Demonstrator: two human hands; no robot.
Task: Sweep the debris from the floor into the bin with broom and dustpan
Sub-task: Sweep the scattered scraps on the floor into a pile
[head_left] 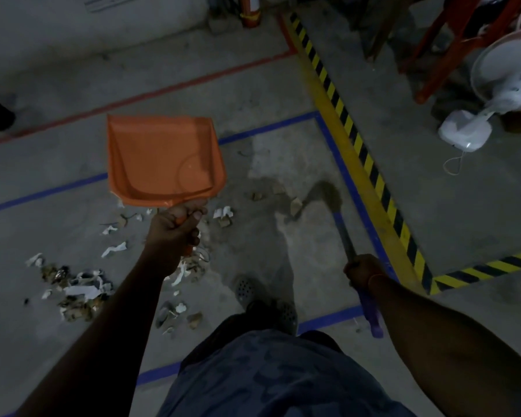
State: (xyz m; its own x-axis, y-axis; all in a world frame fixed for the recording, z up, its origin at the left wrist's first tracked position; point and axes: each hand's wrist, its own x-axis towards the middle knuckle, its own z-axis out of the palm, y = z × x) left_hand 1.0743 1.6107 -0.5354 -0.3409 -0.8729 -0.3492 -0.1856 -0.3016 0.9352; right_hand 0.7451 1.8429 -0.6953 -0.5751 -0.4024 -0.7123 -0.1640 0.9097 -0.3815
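Note:
My left hand point(175, 230) grips the handle of an orange dustpan point(160, 159), held up above the floor with its pan empty. My right hand point(363, 270) grips the purple handle of a broom point(345, 236). The blurred broom head point(324, 195) is down on the concrete beside a few brown scraps point(295, 204). Torn white paper and brown debris point(79, 288) lie scattered on the floor to the left and under my left arm. No bin shows in the view.
Blue tape lines point(348, 188) box the floor area; a yellow-black hazard stripe point(364, 158) runs along the right. A white fan point(500, 85) lies beyond it beside an orange metal frame point(445, 55). A fire extinguisher point(250, 10) stands by the far wall. My foot in a dark clog point(247, 288) is below.

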